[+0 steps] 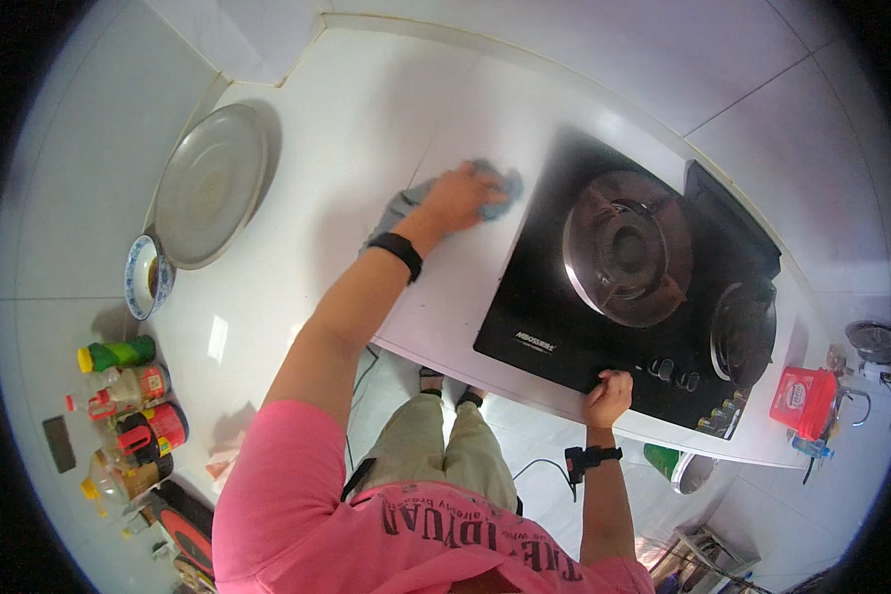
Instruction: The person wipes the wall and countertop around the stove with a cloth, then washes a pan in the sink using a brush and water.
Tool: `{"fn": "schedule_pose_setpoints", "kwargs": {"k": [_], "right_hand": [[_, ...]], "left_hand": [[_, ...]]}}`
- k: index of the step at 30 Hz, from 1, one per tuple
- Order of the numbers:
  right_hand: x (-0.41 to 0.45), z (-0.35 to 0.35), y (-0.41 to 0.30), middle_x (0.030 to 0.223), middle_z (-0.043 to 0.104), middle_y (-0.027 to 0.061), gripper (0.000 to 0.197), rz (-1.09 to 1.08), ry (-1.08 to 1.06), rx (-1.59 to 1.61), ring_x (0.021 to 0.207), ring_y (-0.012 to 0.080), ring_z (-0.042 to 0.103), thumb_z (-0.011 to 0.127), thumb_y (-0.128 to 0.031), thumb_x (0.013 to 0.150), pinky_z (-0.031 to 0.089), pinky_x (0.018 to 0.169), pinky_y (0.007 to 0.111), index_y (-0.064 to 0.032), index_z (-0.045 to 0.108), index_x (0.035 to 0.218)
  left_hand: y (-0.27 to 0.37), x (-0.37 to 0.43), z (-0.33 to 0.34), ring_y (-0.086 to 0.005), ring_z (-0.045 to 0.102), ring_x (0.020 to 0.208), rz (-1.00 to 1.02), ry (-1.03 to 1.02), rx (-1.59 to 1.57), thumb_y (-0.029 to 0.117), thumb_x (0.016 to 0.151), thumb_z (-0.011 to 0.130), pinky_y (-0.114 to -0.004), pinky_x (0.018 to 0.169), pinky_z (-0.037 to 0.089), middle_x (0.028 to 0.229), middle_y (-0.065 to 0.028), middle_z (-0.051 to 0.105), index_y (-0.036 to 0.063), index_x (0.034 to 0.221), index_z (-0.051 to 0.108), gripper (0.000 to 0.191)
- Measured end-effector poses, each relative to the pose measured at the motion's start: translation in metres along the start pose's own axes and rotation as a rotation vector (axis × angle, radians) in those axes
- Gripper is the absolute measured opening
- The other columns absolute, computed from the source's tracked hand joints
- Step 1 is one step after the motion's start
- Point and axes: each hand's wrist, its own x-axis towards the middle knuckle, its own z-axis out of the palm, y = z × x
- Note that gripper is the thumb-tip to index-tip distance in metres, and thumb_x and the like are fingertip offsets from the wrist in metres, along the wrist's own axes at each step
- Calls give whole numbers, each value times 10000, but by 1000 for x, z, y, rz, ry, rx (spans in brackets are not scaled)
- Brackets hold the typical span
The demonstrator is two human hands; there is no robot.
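A grey-blue cloth is bunched under my left hand, which presses it onto the white countertop left of the hob. The hand and the cloth's front end look blurred. My right hand rests at the front edge of the black glass gas hob, its fingers curled, with nothing visible in them. Two control knobs lie just right of it. On the hob sit a large burner and, farther right, a second burner.
At the back left a round grey lid or tray leans beside a blue-patterned bowl. Several bottles line the left wall. A red plastic container stands at the right end. Below the counter are a green bin and a cable.
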Motion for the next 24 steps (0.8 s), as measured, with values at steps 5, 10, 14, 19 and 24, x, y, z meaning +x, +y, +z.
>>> {"fn": "schedule_pose_setpoints", "kwargs": {"k": [5,10,14,19,24], "right_hand": [[4,0,-6,773,515,114,141,-27,-8,-18,719,328,511,482,-14,655,427,611,418,-59,498,787],[-1,2,-6,776,498,126,138,41,-41,-40,739,337,502,489,-32,658,424,635,426,-56,501,794],[1,0,-9,799,494,132,171,24,-38,-67,773,339,504,483,-27,644,429,671,429,-52,514,811],[1,1,-9,795,492,135,162,1,-1,-55,770,339,507,470,2,647,430,668,423,-41,502,799],[-5,0,0,799,494,133,167,62,-20,-47,757,343,505,472,2,632,432,653,428,-43,507,789]], "left_hand": [[27,-24,26,-246,496,987,193,145,32,171,704,635,-381,788,483,1125,88,545,280,959,676,281],[45,-60,17,-282,486,990,200,72,-61,109,606,675,-424,829,438,1087,34,547,215,956,689,366],[58,-108,25,-291,473,984,258,49,-112,151,614,665,-430,824,429,1059,22,538,215,977,679,369],[65,-157,15,-289,477,975,338,-77,-132,153,630,674,-437,865,409,1086,9,556,182,984,659,356],[22,-152,-18,-265,498,982,371,-47,-461,86,584,685,-373,871,384,1129,-16,587,151,1045,630,470]]}}
